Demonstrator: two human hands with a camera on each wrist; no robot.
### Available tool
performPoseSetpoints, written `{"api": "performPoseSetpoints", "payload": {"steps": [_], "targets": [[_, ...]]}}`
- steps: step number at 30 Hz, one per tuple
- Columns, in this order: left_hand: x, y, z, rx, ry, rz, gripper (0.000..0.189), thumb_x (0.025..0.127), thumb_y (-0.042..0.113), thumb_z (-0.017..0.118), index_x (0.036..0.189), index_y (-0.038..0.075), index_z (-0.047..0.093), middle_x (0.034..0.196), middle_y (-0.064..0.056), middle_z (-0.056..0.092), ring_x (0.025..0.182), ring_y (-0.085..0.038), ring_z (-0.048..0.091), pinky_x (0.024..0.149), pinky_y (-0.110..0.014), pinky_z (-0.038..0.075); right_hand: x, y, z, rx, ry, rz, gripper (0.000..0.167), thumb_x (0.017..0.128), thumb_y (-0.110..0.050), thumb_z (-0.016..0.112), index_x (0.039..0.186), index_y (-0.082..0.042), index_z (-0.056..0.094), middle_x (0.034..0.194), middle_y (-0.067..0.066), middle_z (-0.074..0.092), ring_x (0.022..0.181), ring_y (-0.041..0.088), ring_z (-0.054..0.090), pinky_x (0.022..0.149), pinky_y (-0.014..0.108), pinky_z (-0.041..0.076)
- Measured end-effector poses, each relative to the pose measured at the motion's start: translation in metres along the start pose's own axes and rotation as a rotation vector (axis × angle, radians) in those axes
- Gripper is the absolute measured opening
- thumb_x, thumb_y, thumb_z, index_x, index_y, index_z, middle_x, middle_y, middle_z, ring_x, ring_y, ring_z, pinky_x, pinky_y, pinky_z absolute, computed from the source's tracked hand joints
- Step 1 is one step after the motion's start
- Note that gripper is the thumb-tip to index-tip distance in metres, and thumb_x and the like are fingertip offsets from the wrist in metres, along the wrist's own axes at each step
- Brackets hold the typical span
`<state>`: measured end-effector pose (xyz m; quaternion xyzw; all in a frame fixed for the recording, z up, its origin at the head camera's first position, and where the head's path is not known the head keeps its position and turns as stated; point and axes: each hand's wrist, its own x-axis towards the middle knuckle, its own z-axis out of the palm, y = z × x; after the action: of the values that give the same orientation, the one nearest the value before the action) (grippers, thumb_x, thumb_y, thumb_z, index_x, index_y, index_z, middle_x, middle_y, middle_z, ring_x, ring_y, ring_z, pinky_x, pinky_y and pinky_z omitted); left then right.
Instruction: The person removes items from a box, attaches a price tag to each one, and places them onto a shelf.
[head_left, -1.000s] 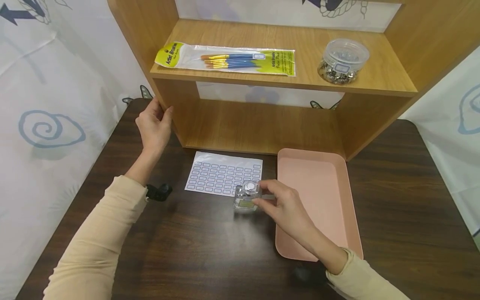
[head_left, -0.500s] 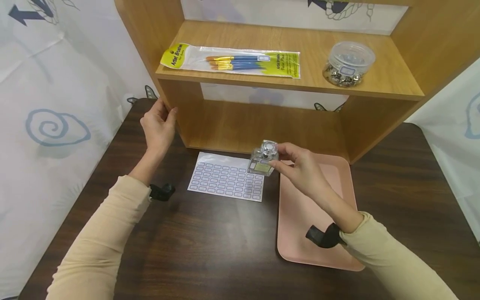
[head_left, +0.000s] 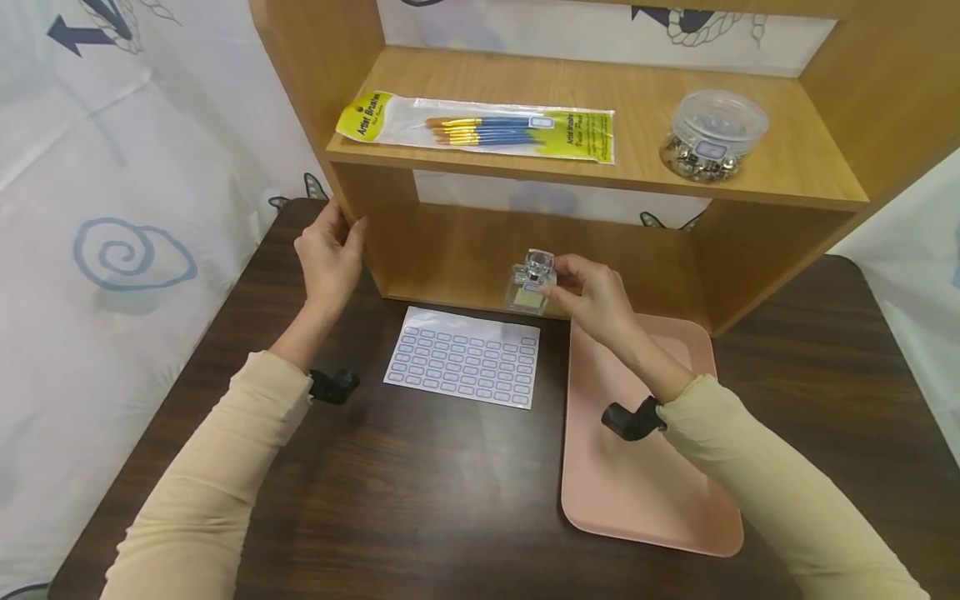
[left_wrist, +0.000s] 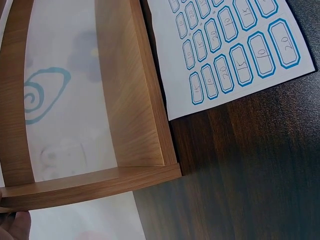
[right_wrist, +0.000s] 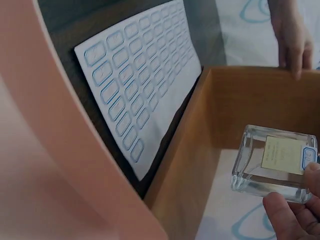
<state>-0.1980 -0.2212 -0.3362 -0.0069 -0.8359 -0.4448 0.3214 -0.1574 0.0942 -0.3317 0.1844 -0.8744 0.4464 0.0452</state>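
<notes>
My right hand pinches a clear glass perfume bottle between thumb and fingers. The bottle is upright, with a faceted clear cap and a pale yellow label; in the head view it overlaps the lower shelf's front edge. Up close in the right wrist view, the perfume bottle also carries a small blue-bordered sticker near the thumb. At the left, my left hand grips the side panel of the wooden shelf unit. Only its fingertips show in the left wrist view, at the panel's edge.
A sheet of blue-bordered stickers lies before the shelf unit. Right of it is a pink tray, under my right forearm. The upper shelf bears a packet of artist brushes and a lidded clear jar of small metallic pieces.
The right hand has carried the perfume bottle up from beside the sticker sheet, forward to the lower shelf's front. My left hand keeps its grip on the panel; the head view has shifted slightly.
</notes>
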Motion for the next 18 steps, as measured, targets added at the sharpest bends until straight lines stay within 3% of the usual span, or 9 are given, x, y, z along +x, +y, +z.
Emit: {"api": "performPoseSetpoints", "payload": {"steps": [18], "targets": [[-0.001, 0.002, -0.002, 0.021, -0.005, -0.001, 0.017, 0.088, 0.002, 0.059, 0.103, -0.004, 0.065, 0.102, -0.014, 0.07, 0.09, -0.019, 0.067, 0.066, -0.004, 0.041, 0.021, 0.04, 0.02, 0.042, -0.02, 0.094, 0.029, 0.085, -0.003, 0.066, 0.11, 0.012, 0.059, 0.104, 0.027, 0.064, 0.097, 0.037, 0.063, 0.083, 0.044, 0.052]]}}
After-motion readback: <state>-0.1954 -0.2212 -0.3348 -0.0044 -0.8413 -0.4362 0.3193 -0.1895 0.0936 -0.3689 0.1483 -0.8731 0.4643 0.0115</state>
